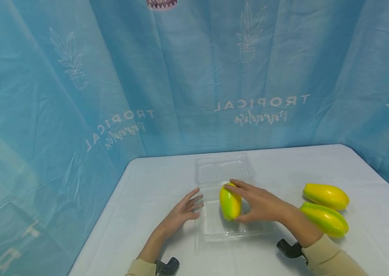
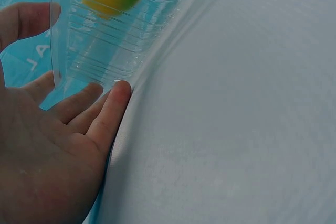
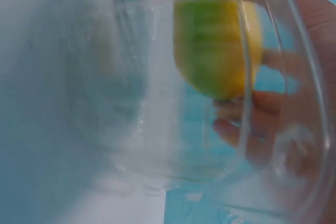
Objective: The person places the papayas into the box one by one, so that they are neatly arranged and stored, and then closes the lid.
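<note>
My right hand (image 1: 260, 201) grips a yellow-green papaya (image 1: 229, 204) by its two ends, thumb at the near end and fingers at the far end. It holds the fruit inside or just above the base of a clear plastic clamshell container (image 1: 210, 226); whether the fruit touches the bottom I cannot tell. Through the clear wall in the right wrist view, the papaya (image 3: 210, 45) shows green on one side and yellow on the other. My left hand (image 1: 179, 215) has its fingers loosely extended at the container's left side. In the left wrist view, its fingertips (image 2: 119, 92) lie against or very near the ribbed wall.
Two more yellow-green papayas, a far one (image 1: 326, 196) and a near one (image 1: 325, 220), lie side by side to the right, beyond my right forearm. The container's lid (image 1: 223, 170) is folded back behind its base. A white table (image 1: 156, 180) meets blue printed curtains (image 1: 194, 76).
</note>
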Available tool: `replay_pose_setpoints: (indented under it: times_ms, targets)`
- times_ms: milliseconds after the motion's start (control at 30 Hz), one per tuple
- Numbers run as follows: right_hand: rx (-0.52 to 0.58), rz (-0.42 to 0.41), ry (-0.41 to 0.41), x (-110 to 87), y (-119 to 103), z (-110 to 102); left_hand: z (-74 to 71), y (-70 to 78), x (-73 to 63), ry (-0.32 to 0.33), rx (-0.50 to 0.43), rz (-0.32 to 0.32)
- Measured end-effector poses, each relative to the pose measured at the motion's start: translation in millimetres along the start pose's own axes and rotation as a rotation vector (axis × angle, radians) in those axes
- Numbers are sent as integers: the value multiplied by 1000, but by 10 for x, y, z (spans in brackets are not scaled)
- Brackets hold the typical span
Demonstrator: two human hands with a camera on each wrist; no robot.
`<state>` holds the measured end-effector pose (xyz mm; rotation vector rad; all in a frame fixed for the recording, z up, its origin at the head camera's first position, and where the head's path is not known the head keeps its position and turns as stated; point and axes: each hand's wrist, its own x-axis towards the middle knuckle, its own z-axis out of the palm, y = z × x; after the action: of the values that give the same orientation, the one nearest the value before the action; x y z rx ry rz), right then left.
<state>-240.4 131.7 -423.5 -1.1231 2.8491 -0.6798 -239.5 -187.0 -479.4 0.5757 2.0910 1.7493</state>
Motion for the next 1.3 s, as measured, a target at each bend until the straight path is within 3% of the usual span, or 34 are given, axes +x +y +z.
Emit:
replay_pose_setpoints:
  times_ms: [1300]
  targets:
    - [60, -58, -25, 225, -159, 338, 10, 6, 1, 5, 42, -2]
